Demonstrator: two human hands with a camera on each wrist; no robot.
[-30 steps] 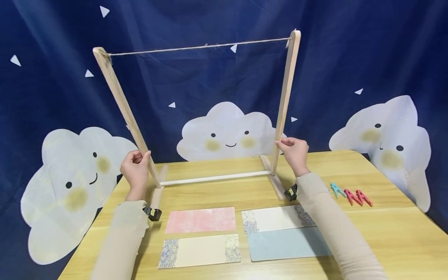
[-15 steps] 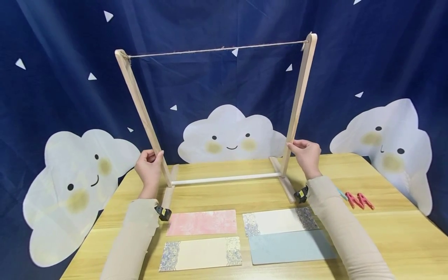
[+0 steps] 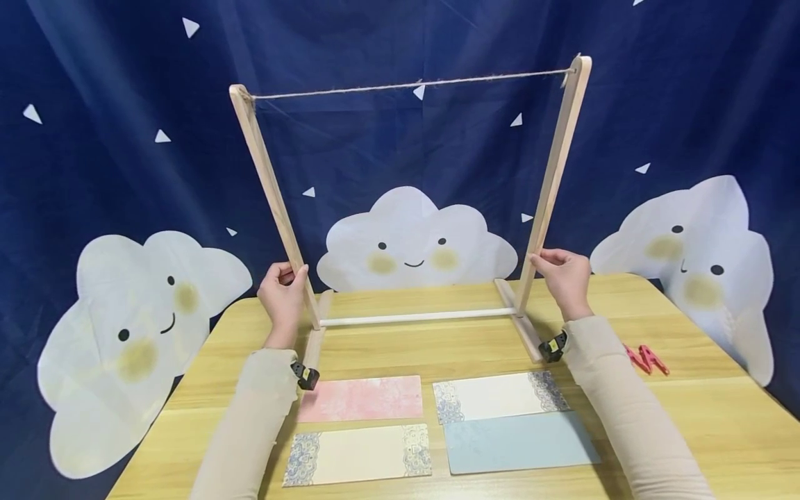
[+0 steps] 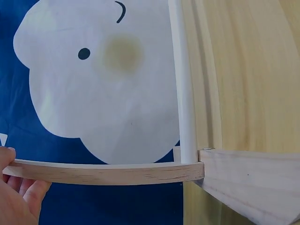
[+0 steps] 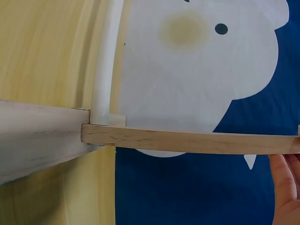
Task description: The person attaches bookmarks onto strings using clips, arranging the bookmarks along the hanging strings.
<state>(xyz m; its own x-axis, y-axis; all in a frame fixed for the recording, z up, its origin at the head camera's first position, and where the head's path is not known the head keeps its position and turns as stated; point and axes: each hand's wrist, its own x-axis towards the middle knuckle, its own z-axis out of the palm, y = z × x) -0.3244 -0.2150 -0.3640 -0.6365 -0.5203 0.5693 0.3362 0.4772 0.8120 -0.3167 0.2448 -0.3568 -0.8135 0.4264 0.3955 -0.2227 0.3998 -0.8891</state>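
A wooden rack (image 3: pixel 275 187) stands towards the back of the table, with two uprights, flat feet, a white crossbar (image 3: pixel 419 317) low down and a twine line (image 3: pixel 400 86) strung across the top. My left hand (image 3: pixel 282 298) pinches the lower part of the left upright; the left wrist view has its fingers and thumb around the wood (image 4: pixel 108 173). On the other side, my right hand (image 3: pixel 564 281) pinches the right upright (image 3: pixel 558 167) at a similar height. Part of that hand shows at the edge of the right wrist view, against the upright (image 5: pixel 197 141).
In front of the rack lie a pink card (image 3: pixel 365 399), a cream patterned card (image 3: pixel 359 455), a white patterned card (image 3: pixel 496 397) and a blue card (image 3: pixel 519 444). Red clothespins (image 3: pixel 650 359) lie right of the right sleeve. A navy cloud-print curtain (image 3: pixel 400 153) hangs behind the table.
Both hands have shifted the rack to the right across the table, keeping their grip on the uprights. The right sleeve now covers the light-blue clothespin. The cards have stayed in place.
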